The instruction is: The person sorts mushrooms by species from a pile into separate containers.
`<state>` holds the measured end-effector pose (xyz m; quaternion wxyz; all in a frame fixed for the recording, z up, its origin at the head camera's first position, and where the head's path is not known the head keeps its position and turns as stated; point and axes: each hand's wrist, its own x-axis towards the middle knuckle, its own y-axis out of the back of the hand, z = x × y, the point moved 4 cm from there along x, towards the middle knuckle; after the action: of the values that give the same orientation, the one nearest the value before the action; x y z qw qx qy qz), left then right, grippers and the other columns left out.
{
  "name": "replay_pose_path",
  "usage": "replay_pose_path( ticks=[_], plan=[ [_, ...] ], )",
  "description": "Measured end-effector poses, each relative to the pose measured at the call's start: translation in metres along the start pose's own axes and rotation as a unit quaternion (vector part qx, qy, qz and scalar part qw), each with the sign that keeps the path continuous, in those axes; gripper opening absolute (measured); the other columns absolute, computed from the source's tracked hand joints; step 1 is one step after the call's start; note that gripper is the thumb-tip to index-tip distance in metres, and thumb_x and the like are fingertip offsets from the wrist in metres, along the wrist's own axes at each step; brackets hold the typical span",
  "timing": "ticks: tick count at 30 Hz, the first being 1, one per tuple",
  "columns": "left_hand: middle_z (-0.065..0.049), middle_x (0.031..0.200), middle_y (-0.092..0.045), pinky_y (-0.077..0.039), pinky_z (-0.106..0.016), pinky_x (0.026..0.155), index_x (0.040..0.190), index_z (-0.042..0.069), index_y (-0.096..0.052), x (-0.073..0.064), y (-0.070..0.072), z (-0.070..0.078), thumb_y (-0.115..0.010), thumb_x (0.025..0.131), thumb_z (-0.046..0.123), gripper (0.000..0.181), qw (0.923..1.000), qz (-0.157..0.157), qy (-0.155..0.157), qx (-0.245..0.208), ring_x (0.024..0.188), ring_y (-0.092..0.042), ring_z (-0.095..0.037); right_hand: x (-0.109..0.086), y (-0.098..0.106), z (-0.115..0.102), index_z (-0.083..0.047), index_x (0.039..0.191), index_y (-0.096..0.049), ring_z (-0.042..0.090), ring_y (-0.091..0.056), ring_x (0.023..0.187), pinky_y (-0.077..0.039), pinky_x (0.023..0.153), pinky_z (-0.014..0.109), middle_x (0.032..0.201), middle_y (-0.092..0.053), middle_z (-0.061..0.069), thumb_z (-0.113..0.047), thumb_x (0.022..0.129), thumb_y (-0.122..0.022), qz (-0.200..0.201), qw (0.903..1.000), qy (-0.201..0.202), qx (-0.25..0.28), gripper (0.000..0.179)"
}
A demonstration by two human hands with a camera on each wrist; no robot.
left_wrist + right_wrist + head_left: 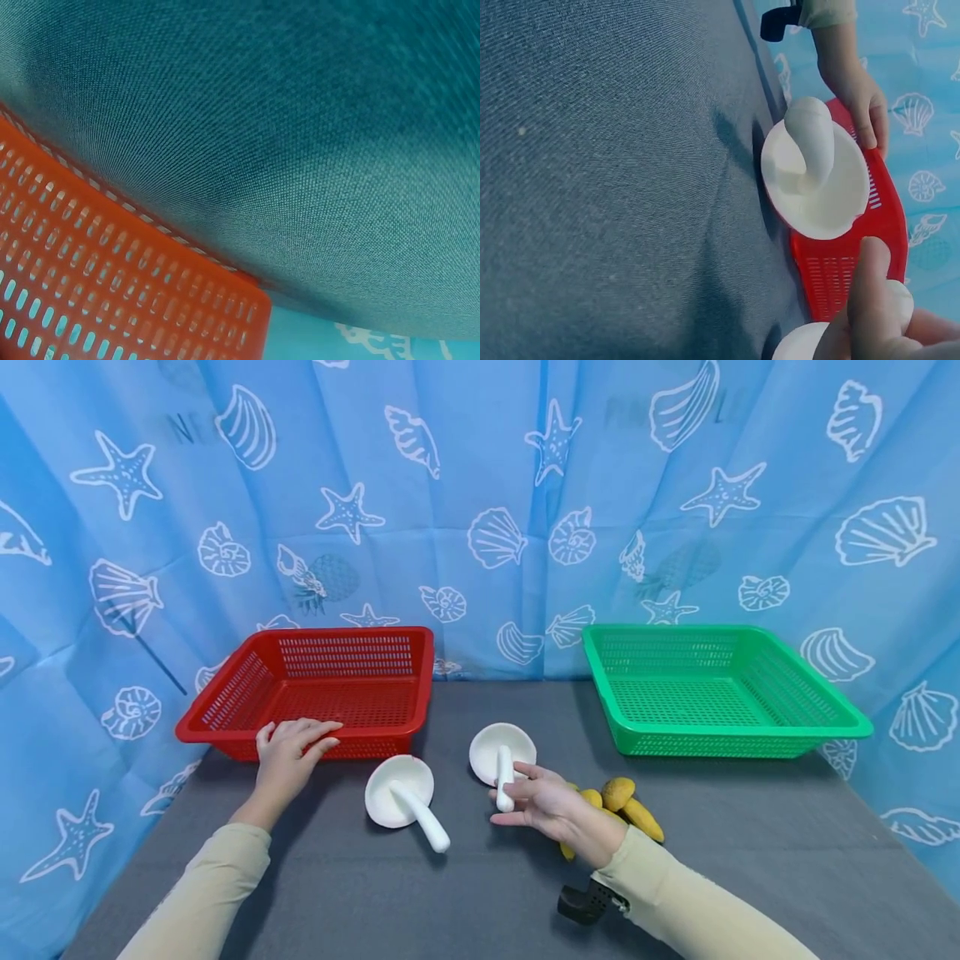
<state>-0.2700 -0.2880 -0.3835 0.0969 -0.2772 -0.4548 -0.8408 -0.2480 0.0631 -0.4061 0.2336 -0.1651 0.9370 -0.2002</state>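
My left hand (294, 756) rests its relaxed fingers on the front rim of the red basket (378, 745). To its right stands a white mortar (378, 797) with a white pestle (427, 821) leaning out towards me. A second white mortar (486, 745) sits further right, and its pestle (505, 768) also leans forward. My right hand (551, 806) is at that pestle's handle end, fingers spread loosely and not closed round it. In the right wrist view, the thumb (874, 277) stands in front of the white handle end (901, 300).
Yellow banana-like fruits (641, 818) lie just behind my right hand, partly hidden by it. At the back right stands a green basket (738, 739). A blue shell-patterned curtain (480, 585) hangs behind the grey-covered table (480, 910).
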Motion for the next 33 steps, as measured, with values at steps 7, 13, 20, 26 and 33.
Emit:
replay_pose_path(
  ticks=[7,13,20,26,33],
  plan=[
    [-0.014,0.106,-0.067,-0.013,-0.069,0.101,0.118,0.009,-0.070,0.000,-0.001,-0.001,-0.074,0.086,0.011,0.033,1.0000,0.000,0.002,0.001,0.107,-0.052,-0.036,-0.002,-0.006,-0.009,0.002,0.153,-0.007,0.038,-0.047,0.124,-0.047,0.093,0.052,0.148,-0.026,0.029,0.007,0.101,-0.037,0.004,1.0000,0.005,-0.004,0.060],
    [-0.014,0.106,-0.066,-0.013,-0.070,0.102,0.118,0.009,-0.070,0.000,0.000,0.000,-0.073,0.086,0.011,0.032,1.0000,-0.002,0.006,-0.002,0.108,-0.052,-0.036,-0.003,-0.020,-0.026,0.000,0.153,-0.009,0.032,-0.050,0.119,-0.050,0.090,0.049,0.150,-0.025,0.026,0.006,0.101,-0.038,-0.004,0.9997,0.020,-0.016,0.060],
    [-0.015,0.107,-0.067,-0.013,-0.069,0.102,0.118,0.009,-0.070,0.000,0.000,0.000,-0.073,0.086,0.012,0.032,0.9999,-0.004,0.011,-0.004,0.108,-0.052,-0.036,-0.002,-0.035,-0.043,-0.004,0.153,-0.016,0.037,-0.045,0.128,-0.052,0.088,0.046,0.149,-0.032,0.022,0.004,0.101,-0.041,0.000,0.9994,0.032,-0.017,0.058],
    [-0.014,0.108,-0.066,-0.013,-0.069,0.102,0.119,0.009,-0.069,0.000,-0.001,-0.001,-0.074,0.085,0.012,0.035,0.9999,-0.009,0.010,-0.002,0.107,-0.053,-0.035,0.002,-0.051,-0.057,-0.005,0.153,-0.018,0.035,-0.047,0.125,-0.054,0.085,0.041,0.149,-0.032,0.020,0.002,0.101,-0.042,-0.019,0.9983,0.051,-0.019,0.058],
    [-0.013,0.108,-0.066,-0.012,-0.068,0.103,0.120,0.010,-0.069,0.001,0.001,-0.002,-0.072,0.087,0.013,0.033,0.9998,-0.013,0.014,-0.005,0.108,-0.052,-0.034,0.010,-0.071,-0.067,-0.007,0.151,-0.025,0.034,-0.048,0.124,-0.053,0.088,0.042,0.145,-0.038,0.018,0.000,0.101,-0.045,-0.019,0.9980,0.058,-0.017,0.054]
  ],
)
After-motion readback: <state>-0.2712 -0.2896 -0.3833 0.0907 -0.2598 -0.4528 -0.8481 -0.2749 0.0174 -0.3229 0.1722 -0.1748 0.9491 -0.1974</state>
